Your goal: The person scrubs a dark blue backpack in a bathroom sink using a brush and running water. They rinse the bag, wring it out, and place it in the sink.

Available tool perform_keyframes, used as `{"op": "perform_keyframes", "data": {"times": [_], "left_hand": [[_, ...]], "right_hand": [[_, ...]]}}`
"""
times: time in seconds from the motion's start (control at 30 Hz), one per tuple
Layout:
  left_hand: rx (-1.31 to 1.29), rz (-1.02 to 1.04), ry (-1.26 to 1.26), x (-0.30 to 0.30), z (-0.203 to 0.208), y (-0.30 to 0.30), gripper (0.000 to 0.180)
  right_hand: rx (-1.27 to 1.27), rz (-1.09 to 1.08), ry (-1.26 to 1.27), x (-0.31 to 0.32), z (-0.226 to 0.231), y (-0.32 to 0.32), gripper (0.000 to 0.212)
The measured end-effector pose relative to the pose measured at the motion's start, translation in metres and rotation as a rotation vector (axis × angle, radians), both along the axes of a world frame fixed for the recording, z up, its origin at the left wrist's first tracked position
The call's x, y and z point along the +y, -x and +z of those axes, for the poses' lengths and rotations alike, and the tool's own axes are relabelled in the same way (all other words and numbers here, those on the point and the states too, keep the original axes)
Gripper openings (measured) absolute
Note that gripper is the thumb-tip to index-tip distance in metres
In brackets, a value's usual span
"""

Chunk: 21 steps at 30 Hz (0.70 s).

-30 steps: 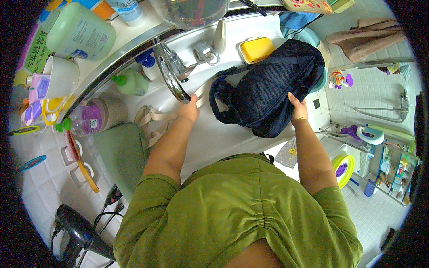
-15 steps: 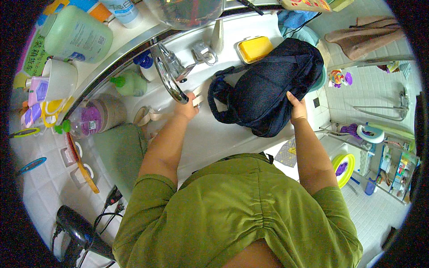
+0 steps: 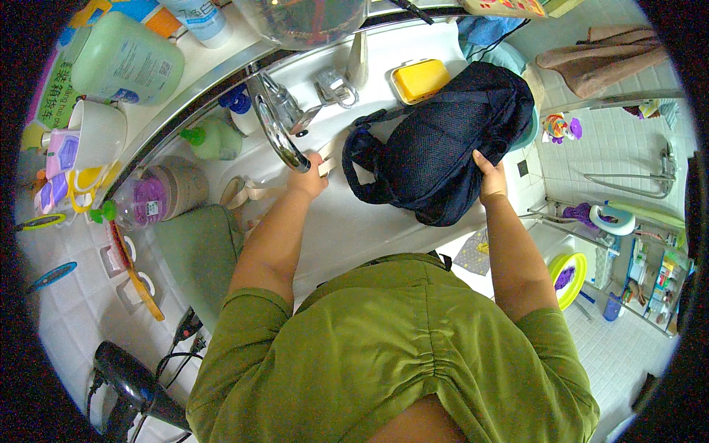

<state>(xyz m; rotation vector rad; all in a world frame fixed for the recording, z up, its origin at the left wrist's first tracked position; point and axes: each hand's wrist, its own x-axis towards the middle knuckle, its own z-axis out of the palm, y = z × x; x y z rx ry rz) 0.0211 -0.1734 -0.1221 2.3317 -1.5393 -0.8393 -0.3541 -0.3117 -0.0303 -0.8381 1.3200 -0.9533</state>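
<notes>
A dark navy bag with a mesh-like weave (image 3: 443,148) lies on its side across the right part of the white sink (image 3: 340,229), its looped strap towards the left. My right hand (image 3: 491,179) grips the bag's near right edge, thumb on top and the other fingers hidden beneath. Just below the tip of the chrome faucet (image 3: 279,136), my left hand (image 3: 309,179) is closed around a pale beige strap (image 3: 262,193). That strap trails left along the basin towards a green-grey bag or cloth (image 3: 198,258), and a short piece shows beyond my fingers.
Behind the bag sits a yellow soap bar (image 3: 421,80) in a dish. Left of the faucet stand a green pump bottle (image 3: 220,139) and a purple-labelled bottle (image 3: 144,201). A shelf edge holds a large pale green bottle (image 3: 129,63). A black hair dryer (image 3: 136,384) hangs at lower left.
</notes>
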Motion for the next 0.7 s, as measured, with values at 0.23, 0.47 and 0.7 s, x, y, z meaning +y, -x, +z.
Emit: {"op": "perform_keyframes", "data": {"times": [0.23, 0.47, 0.7], "left_hand": [[-0.008, -0.002, 0.024, 0.0, 0.0, 0.001, 0.041], [-0.041, -0.024, 0.031, -0.001, 0.004, 0.002, 0.037], [-0.083, -0.061, 0.066, 0.001, -0.008, -0.001, 0.04]], "right_hand": [[-0.049, -0.015, -0.008, -0.001, 0.0, 0.0, 0.046], [-0.012, 0.011, 0.017, 0.0, 0.001, -0.001, 0.052], [-0.004, 0.005, 0.01, -0.001, -0.001, -0.001, 0.048]]}}
